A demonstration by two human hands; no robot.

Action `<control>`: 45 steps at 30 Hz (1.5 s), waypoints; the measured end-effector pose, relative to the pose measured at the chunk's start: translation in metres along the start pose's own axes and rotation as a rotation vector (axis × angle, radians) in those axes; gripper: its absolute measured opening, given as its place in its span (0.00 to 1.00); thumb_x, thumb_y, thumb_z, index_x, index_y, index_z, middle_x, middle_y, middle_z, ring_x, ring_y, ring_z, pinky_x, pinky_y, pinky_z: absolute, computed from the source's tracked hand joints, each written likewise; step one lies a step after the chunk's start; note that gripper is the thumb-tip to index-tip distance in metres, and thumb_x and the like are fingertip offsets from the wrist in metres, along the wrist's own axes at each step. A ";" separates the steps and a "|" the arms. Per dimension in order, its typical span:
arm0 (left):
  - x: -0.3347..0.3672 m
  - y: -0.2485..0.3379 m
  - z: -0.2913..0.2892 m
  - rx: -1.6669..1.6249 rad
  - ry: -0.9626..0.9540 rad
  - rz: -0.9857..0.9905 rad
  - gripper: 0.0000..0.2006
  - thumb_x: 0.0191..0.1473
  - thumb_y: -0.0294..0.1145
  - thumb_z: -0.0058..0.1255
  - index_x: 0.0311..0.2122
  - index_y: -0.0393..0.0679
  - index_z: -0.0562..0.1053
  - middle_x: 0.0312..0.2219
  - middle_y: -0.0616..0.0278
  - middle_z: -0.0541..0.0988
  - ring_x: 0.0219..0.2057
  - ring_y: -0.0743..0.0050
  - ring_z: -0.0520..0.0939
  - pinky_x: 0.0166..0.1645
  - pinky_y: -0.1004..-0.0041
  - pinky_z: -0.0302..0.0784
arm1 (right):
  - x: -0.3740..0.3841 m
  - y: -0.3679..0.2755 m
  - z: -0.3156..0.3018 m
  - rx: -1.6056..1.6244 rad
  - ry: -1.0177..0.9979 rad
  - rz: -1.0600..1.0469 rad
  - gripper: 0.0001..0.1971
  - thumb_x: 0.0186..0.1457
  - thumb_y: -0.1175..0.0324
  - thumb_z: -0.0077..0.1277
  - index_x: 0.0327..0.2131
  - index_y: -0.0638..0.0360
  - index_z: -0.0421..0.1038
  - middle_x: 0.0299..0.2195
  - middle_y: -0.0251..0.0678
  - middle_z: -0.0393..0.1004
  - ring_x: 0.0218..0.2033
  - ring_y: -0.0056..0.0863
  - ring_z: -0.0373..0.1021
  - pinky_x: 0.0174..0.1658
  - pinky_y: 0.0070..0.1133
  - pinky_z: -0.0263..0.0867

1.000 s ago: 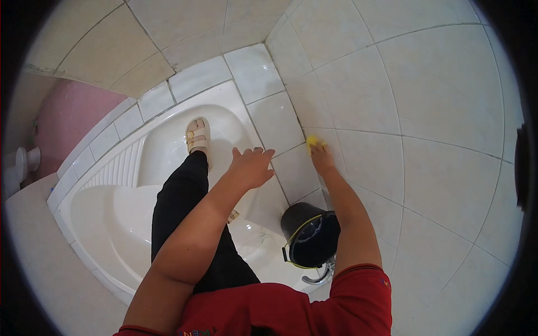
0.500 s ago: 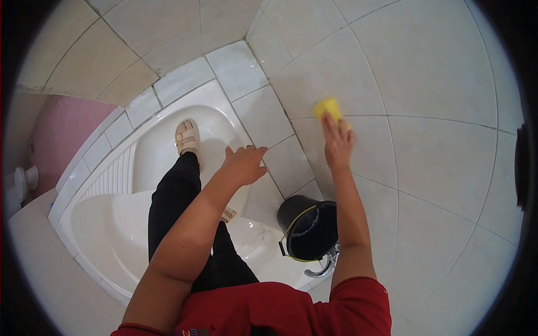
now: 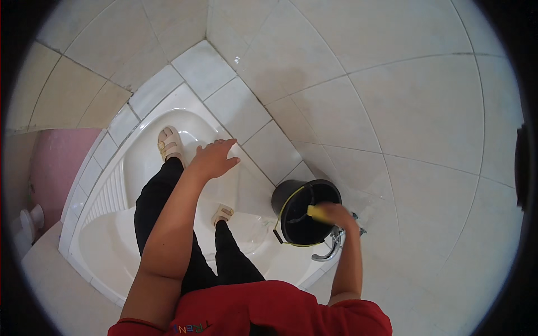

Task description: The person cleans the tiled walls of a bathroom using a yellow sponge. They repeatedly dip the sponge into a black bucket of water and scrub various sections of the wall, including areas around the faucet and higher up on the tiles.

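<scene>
We judge the work to be midway rather than finished: our right hand, blurred, is closed on a yellow sponge over the open mouth of the black bucket, and we cannot tell whether the sponge touches anything inside. The bucket stands on the tiled ledge, beside the chrome tap. Our left hand holds nothing, its fingers apart above the tub's edge next to that ledge; whether it rests there we cannot tell. As for what is done, a small wet-looking mark shows low on the wall near the corner, but no line divides wiped tiles from unwiped ones, so we cannot say how much is covered. Dark lines still run between the tiles of the other wall, beyond the white tub. The sponge is not yet set down, so we take some work to be left.
</scene>
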State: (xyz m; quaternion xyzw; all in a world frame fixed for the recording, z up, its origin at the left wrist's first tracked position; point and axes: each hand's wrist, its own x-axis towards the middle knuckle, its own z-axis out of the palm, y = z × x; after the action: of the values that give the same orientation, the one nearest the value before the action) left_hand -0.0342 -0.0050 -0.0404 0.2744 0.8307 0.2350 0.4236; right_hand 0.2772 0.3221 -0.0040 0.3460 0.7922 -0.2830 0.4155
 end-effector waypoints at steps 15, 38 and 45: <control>-0.023 -0.005 0.039 0.160 -0.109 -0.005 0.29 0.54 0.44 0.49 0.59 0.44 0.61 0.52 0.44 0.69 0.54 0.46 0.69 0.55 0.56 0.64 | 0.238 0.063 0.251 1.719 0.269 0.596 0.32 0.54 0.41 0.41 0.55 0.53 0.57 0.51 0.40 0.65 0.49 0.43 0.63 0.50 0.41 0.61; -0.006 0.033 0.044 0.146 -0.099 -0.007 0.29 0.55 0.45 0.47 0.61 0.49 0.58 0.57 0.51 0.64 0.58 0.51 0.64 0.60 0.52 0.57 | 0.086 0.059 0.147 0.977 1.021 0.286 0.15 0.55 0.60 0.51 0.21 0.59 0.69 0.18 0.31 0.69 0.20 0.27 0.68 0.27 0.26 0.64; -0.004 0.023 0.035 0.136 -0.073 -0.021 0.29 0.55 0.45 0.47 0.60 0.48 0.59 0.57 0.51 0.65 0.58 0.51 0.65 0.59 0.53 0.58 | 0.068 0.026 0.101 1.136 0.972 0.228 0.15 0.58 0.59 0.44 0.25 0.60 0.68 0.18 0.33 0.67 0.18 0.24 0.66 0.19 0.21 0.60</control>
State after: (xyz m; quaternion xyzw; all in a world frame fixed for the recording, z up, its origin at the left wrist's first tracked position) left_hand 0.0032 0.0144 -0.0428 0.3024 0.8315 0.1636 0.4364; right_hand 0.3158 0.2845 -0.1167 0.6725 0.5780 -0.4185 -0.1963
